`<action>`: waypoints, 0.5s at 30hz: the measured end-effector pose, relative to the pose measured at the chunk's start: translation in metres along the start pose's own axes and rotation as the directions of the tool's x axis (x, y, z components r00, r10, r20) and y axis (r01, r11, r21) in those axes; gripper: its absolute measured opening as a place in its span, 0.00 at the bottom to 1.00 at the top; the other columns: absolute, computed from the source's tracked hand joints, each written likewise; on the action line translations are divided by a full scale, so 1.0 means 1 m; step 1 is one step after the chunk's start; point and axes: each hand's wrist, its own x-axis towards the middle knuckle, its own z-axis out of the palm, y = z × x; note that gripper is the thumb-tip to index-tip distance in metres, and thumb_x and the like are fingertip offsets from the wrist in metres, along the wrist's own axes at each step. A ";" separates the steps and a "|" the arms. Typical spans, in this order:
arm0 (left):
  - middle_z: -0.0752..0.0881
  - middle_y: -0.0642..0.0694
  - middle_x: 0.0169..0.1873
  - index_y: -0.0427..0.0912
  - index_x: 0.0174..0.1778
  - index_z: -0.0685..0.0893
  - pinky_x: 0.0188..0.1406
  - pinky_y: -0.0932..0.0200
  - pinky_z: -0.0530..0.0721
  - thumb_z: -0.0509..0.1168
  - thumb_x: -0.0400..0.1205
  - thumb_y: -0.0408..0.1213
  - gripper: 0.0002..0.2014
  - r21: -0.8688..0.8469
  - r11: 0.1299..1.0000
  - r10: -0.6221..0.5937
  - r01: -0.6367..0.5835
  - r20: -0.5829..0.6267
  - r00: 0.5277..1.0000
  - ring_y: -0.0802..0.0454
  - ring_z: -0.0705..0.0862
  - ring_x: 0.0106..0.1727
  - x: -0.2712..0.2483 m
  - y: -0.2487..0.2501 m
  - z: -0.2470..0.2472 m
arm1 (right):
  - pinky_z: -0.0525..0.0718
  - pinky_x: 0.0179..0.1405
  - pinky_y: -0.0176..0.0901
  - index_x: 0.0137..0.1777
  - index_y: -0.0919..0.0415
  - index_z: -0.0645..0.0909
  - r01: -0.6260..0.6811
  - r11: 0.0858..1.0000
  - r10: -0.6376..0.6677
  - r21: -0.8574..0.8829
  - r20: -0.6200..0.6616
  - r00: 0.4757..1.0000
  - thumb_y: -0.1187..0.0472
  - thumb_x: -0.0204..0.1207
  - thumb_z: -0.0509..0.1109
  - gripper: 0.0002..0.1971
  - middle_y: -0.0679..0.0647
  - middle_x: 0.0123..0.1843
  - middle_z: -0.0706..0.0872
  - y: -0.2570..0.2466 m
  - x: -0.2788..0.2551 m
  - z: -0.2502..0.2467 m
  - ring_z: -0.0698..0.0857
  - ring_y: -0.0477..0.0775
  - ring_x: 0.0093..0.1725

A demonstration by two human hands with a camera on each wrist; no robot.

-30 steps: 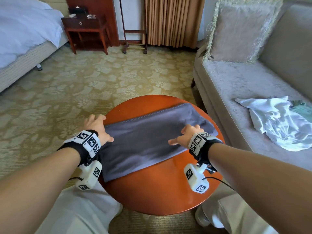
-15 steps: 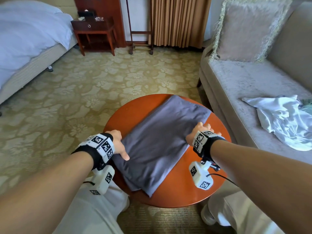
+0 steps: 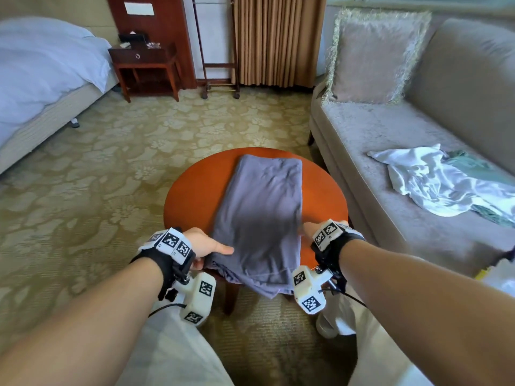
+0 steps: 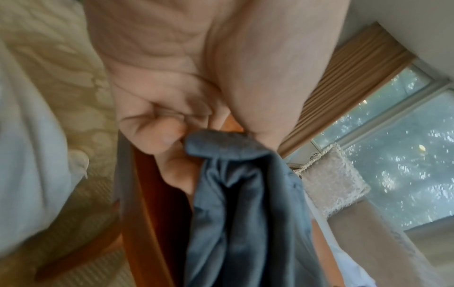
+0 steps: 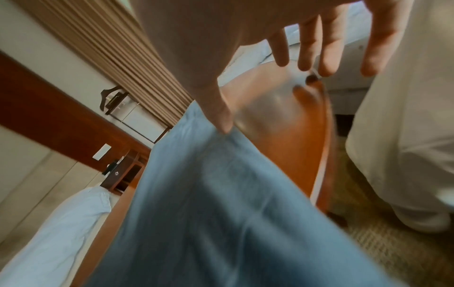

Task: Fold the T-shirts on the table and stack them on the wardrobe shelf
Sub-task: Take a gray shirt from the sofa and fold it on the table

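Sofa: beige, at right; carries a fringed cushion at its far end and a crumpled white garment on the seat, a green cloth partly under it.

Bed: white bedding, at left; dark wooden nightstand beside it, tan curtain behind.

Carpet: pale gold, floral pattern.

Surface: small round table, orange-brown wood, between the person's knees and the sofa.

Grey T-shirt: folded to a long strip, lying lengthwise away from the person across the surface; its near end hangs over the near rim.

Left hand: at the near left corner of the T-shirt; grip closed on the fabric, thumb on top and fingers curled beneath, bunching the cloth.

Right hand: at the near right edge of the T-shirt; the thumb tip touches the fabric edge, while the fingers are spread and straight above the wood. Whether any finger pinches cloth beneath is hard to tell; the grip looks loose and holds nothing.
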 end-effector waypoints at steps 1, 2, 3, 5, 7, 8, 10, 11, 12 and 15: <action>0.85 0.37 0.29 0.31 0.46 0.87 0.28 0.57 0.76 0.86 0.57 0.53 0.33 -0.089 0.996 -0.016 0.017 0.014 1.000 0.44 0.79 0.28 -0.005 -0.001 0.007 | 0.75 0.65 0.48 0.77 0.67 0.70 0.043 0.993 -0.049 0.107 0.057 0.997 0.60 0.85 0.58 0.22 0.65 0.76 0.73 0.004 -0.006 0.003 0.75 0.64 0.72; 0.82 0.38 0.28 0.30 0.48 0.87 0.25 0.59 0.74 0.86 0.59 0.49 0.31 -0.165 0.986 -0.024 0.027 0.022 0.999 0.46 0.77 0.27 -0.010 -0.003 0.015 | 0.78 0.58 0.46 0.75 0.69 0.71 0.039 0.973 -0.063 0.229 0.096 0.993 0.62 0.85 0.58 0.21 0.66 0.73 0.76 0.007 -0.016 0.007 0.78 0.62 0.67; 0.82 0.38 0.29 0.28 0.50 0.86 0.22 0.61 0.71 0.86 0.59 0.46 0.31 -0.216 0.976 -0.028 0.033 0.026 0.999 0.47 0.76 0.28 -0.013 -0.004 0.022 | 0.78 0.50 0.45 0.71 0.70 0.74 0.019 0.942 -0.060 0.336 0.114 0.992 0.62 0.85 0.59 0.18 0.66 0.65 0.80 0.011 -0.025 0.009 0.80 0.60 0.58; 0.83 0.38 0.33 0.28 0.54 0.86 0.22 0.60 0.68 0.86 0.59 0.45 0.33 -0.283 0.959 -0.016 0.025 0.036 0.999 0.48 0.75 0.30 -0.020 -0.007 0.035 | 0.73 0.36 0.43 0.51 0.69 0.78 -0.019 0.897 -0.037 0.441 0.119 0.992 0.60 0.85 0.61 0.11 0.60 0.43 0.81 0.020 -0.041 0.017 0.78 0.56 0.39; 0.84 0.40 0.35 0.32 0.52 0.85 0.23 0.60 0.72 0.84 0.62 0.46 0.29 -0.307 0.952 -0.002 0.007 0.015 1.000 0.49 0.77 0.30 -0.030 -0.007 0.043 | 0.69 0.30 0.40 0.36 0.65 0.74 -0.049 0.906 -0.007 0.421 0.129 0.992 0.58 0.84 0.63 0.16 0.55 0.28 0.77 0.027 -0.051 0.023 0.74 0.51 0.29; 0.86 0.41 0.39 0.33 0.52 0.85 0.24 0.60 0.76 0.84 0.64 0.46 0.28 -0.316 0.949 0.002 -0.003 -0.002 1.000 0.49 0.80 0.34 -0.033 -0.008 0.045 | 0.70 0.28 0.39 0.34 0.64 0.72 -0.044 0.919 -0.003 0.393 0.118 0.993 0.59 0.84 0.64 0.16 0.54 0.24 0.77 0.030 -0.055 0.026 0.74 0.50 0.25; 0.88 0.41 0.49 0.36 0.56 0.83 0.29 0.58 0.83 0.83 0.65 0.46 0.28 -0.330 0.944 0.012 -0.015 -0.012 1.000 0.47 0.86 0.48 -0.040 -0.009 0.046 | 0.74 0.22 0.36 0.33 0.66 0.72 -0.017 0.936 -0.031 0.351 0.132 0.991 0.62 0.84 0.64 0.16 0.54 0.20 0.77 0.032 -0.068 0.025 0.76 0.49 0.20; 0.88 0.41 0.52 0.37 0.57 0.83 0.32 0.56 0.86 0.84 0.65 0.44 0.29 -0.342 0.939 0.019 -0.024 -0.016 1.000 0.45 0.87 0.52 -0.043 -0.009 0.045 | 0.72 0.17 0.32 0.35 0.69 0.73 0.025 0.946 -0.072 0.324 0.132 0.989 0.63 0.85 0.63 0.16 0.51 0.18 0.76 0.032 -0.073 0.022 0.77 0.49 0.18; 0.88 0.39 0.54 0.37 0.58 0.83 0.33 0.54 0.88 0.84 0.65 0.42 0.28 -0.363 0.931 0.028 -0.032 -0.016 0.999 0.42 0.87 0.54 -0.045 -0.009 0.042 | 0.70 0.14 0.28 0.40 0.72 0.77 0.070 0.968 -0.104 0.240 0.134 0.986 0.63 0.85 0.63 0.14 0.47 0.18 0.76 0.034 -0.074 0.022 0.78 0.48 0.20; 0.89 0.34 0.53 0.33 0.54 0.85 0.41 0.48 0.91 0.83 0.66 0.34 0.23 -0.463 0.885 0.056 -0.057 -0.018 0.998 0.38 0.89 0.51 -0.057 -0.006 0.032 | 0.68 0.20 0.27 0.53 0.60 0.84 0.247 0.967 -0.251 0.057 0.078 0.965 0.63 0.81 0.64 0.08 0.45 0.27 0.76 0.041 -0.075 0.011 0.78 0.46 0.27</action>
